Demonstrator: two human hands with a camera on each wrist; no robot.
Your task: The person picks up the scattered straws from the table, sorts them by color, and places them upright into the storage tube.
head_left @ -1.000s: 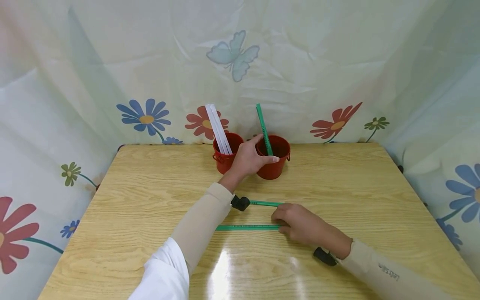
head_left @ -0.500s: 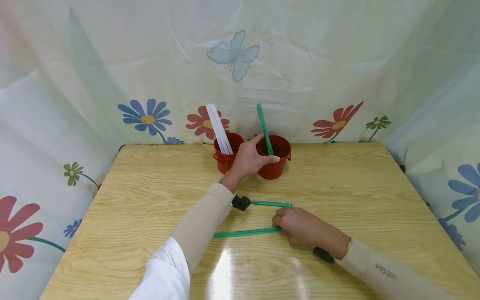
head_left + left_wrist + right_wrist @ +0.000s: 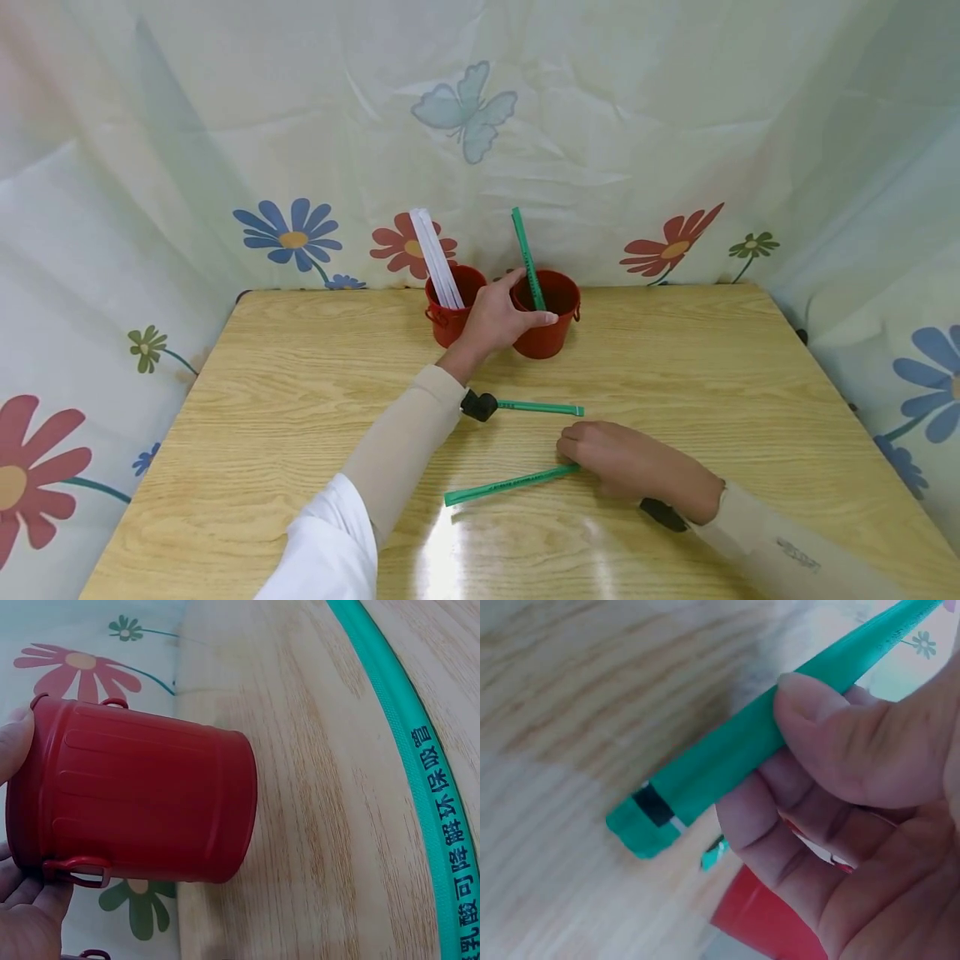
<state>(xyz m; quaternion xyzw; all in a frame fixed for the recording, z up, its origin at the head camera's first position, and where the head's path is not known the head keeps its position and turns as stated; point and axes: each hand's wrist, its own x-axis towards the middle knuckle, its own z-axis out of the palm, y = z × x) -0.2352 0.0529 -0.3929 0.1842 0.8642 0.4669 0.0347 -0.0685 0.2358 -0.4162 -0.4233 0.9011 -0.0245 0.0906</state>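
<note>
My left hand (image 3: 497, 317) grips the right-hand red bucket (image 3: 544, 340) by its rim, thumb on the near side and fingers spread round it. One or more green wrapped straws (image 3: 527, 250) lean upright inside that bucket. Low over the front of the table, my right hand (image 3: 626, 460) pinches another green wrapped straw (image 3: 506, 486) near one end, between thumb and fingers in the right wrist view. Its far end points left, tilted slightly off the wood with a shadow below. A further green wrapped straw (image 3: 542, 407) lies on the table, partly hidden behind the left wrist.
A second red bucket (image 3: 447, 328) stands just left of the first, with several white wrapped straws (image 3: 435, 258) leaning in it. Both are near the back edge of the wooden table (image 3: 300, 400). A flowered curtain (image 3: 585, 167) hangs behind and at both sides.
My right hand has picked up the nearer straw from the table and shifted a little right, swinging its left end toward me. The left hand stays on the bucket.
</note>
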